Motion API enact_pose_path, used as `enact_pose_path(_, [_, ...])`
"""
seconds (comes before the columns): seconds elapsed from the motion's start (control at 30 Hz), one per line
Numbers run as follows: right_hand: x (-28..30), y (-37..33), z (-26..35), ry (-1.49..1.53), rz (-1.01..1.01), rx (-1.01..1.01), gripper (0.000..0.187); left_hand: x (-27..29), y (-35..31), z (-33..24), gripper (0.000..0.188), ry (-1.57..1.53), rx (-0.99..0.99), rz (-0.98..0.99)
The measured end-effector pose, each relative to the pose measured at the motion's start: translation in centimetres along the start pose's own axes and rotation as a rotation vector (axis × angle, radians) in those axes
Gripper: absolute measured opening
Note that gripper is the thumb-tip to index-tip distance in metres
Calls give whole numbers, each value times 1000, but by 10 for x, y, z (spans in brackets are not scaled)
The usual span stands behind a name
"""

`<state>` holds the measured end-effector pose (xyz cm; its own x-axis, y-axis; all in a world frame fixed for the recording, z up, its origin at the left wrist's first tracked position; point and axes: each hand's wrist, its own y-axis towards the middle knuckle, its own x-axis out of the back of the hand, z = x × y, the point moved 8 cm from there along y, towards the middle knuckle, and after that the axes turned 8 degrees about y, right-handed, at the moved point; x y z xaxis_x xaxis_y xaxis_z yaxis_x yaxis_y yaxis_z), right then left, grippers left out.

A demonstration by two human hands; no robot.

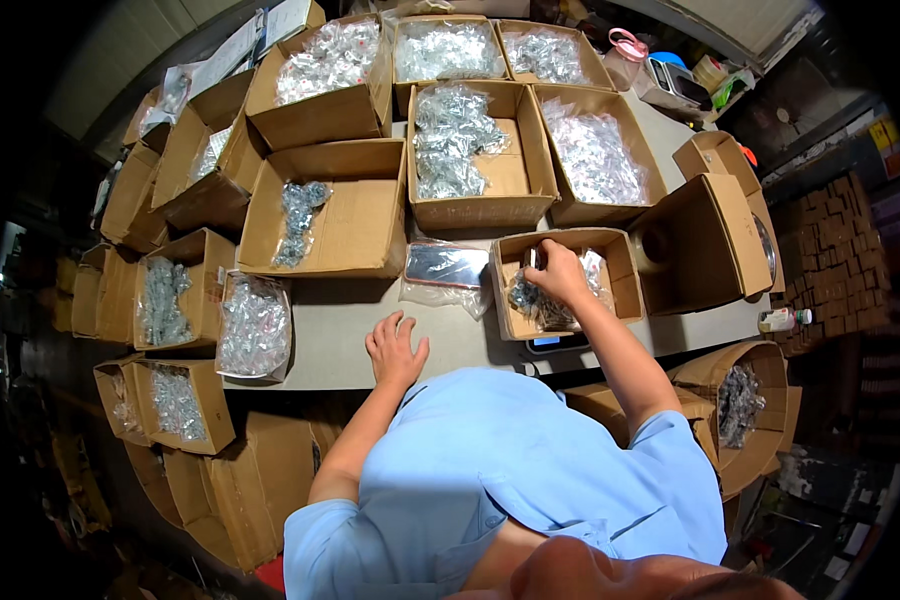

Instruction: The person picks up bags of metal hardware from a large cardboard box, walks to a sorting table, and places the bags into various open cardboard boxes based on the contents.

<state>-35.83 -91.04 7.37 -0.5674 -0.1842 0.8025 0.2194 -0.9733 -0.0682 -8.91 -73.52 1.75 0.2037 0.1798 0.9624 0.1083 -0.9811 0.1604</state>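
My right hand reaches into a small cardboard box near the front of the table, its fingers bent together at the left part of the box. What they hold there, if anything, is too small to make out. Small bagged metal parts lie in the box under and around my fingers. My left hand rests on the tabletop by its front edge, fingers spread and holding nothing. Between the hands, farther back, lies a phone-like dark rectangle with clear plastic bags around it.
Open cartons of bagged parts ring the table, among them a half-filled carton and a carton with one small heap. A lit display shows under the small box's front edge. A tilted carton and a small bottle stand at right.
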Motion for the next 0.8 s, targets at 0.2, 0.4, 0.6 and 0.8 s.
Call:
enact_pose_path(0.2, [10,-1,-12,236,-20,-14,19,2,5,0,32,-93,42,-17])
enact_pose_path(0.4, [62,-46,34,525,-124,192,8,11,38,-38,26,-878,125,335])
enact_pose_path(0.6, [113,-129,126,557,-216,727,18,112,46,-160,57,-1881,-9,868])
enact_pose_path(0.8, [96,-141,125,711,-214,753,18,141,56,-162,54,-1721,-2,717])
